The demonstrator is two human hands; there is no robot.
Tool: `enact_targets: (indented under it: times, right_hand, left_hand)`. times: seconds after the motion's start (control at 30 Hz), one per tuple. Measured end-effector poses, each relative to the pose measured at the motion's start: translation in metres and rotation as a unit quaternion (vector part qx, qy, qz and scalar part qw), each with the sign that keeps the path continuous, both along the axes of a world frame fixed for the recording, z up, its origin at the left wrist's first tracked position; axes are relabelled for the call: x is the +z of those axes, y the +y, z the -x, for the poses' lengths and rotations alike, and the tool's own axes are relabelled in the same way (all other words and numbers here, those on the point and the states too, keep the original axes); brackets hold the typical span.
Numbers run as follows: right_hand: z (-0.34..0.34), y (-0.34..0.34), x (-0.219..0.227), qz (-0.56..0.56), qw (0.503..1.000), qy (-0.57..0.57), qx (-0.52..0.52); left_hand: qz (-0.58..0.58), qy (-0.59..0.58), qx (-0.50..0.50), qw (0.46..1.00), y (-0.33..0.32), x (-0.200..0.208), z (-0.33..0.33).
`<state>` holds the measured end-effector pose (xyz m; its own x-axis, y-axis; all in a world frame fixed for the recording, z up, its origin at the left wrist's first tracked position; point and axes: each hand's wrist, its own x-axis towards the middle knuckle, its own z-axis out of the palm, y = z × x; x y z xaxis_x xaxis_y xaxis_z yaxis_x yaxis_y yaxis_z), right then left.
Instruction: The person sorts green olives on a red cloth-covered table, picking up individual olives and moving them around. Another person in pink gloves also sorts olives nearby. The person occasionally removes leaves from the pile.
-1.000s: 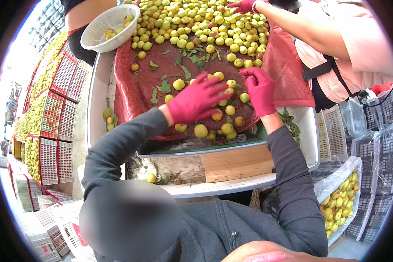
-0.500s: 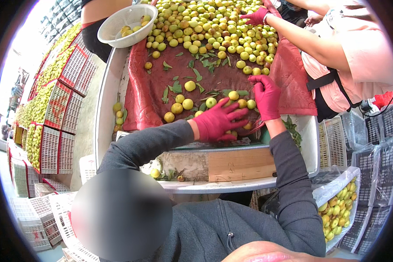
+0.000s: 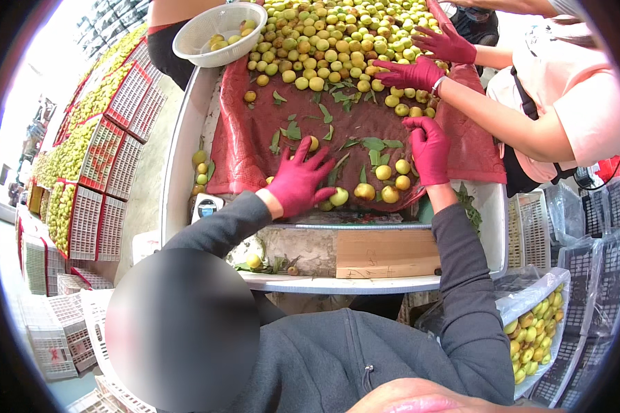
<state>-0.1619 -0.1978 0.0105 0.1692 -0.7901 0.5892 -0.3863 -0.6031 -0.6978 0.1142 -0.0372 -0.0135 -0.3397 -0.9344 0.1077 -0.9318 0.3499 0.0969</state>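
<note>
My left hand point(image 3: 300, 180), in a dark pink glove, is open with fingers spread low over the red cloth point(image 3: 255, 141). Its fingers cover some of the round yellow-green fruits, and one fruit point(image 3: 338, 197) lies by the thumb. To the right, my right hand point(image 3: 430, 153), gloved alike, is closed with fingers curled; whatever it may hold is hidden. Several fruits point(image 3: 390, 194) and loose green leaves point(image 3: 374, 144) lie on the cloth between my hands. Farther off spreads a large heap of the same fruits point(image 3: 324, 45).
A co-worker's gloved hands point(image 3: 417, 74) reach onto the heap from the right. A white colander point(image 3: 194, 47) with some fruits stands at the far left corner. The tray's white rim point(image 3: 176, 158) surrounds the cloth. Fruit-filled crates point(image 3: 120, 148) are stacked left; a lined crate point(image 3: 539, 327) sits right.
My left hand has swept left, away from my right hand, which stays closed. Fruits near the front have shifted. A second gloved co-worker's hand now shows at the heap. The whole view has shifted slightly.
</note>
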Motion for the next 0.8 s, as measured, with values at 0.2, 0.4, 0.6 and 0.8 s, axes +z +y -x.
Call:
enact_targets:
  times: [0.2, 0.4, 0.6, 0.8]
  right_hand:
    - [0.002, 0.0, 0.003, 0.004, 1.0, 0.017, -0.006]
    - [0.0, 0.0, 0.007, 0.041, 0.998, 0.042, -0.018]
    - [0.004, -0.005, -0.001, 0.042, 0.998, 0.036, 0.002]
    - [0.007, -0.007, -0.004, 0.062, 0.996, 0.067, -0.009]
  left_hand:
    - [-0.076, 0.169, -0.028, 0.982, 0.032, 0.023, 0.005]
    - [0.148, 0.112, 0.049, 0.981, -0.004, 0.006, 0.018]
    - [0.018, 0.156, -0.047, 0.987, 0.024, 0.017, 0.031]
    - [0.003, 0.29, 0.038, 0.956, 0.042, 0.039, 0.043]
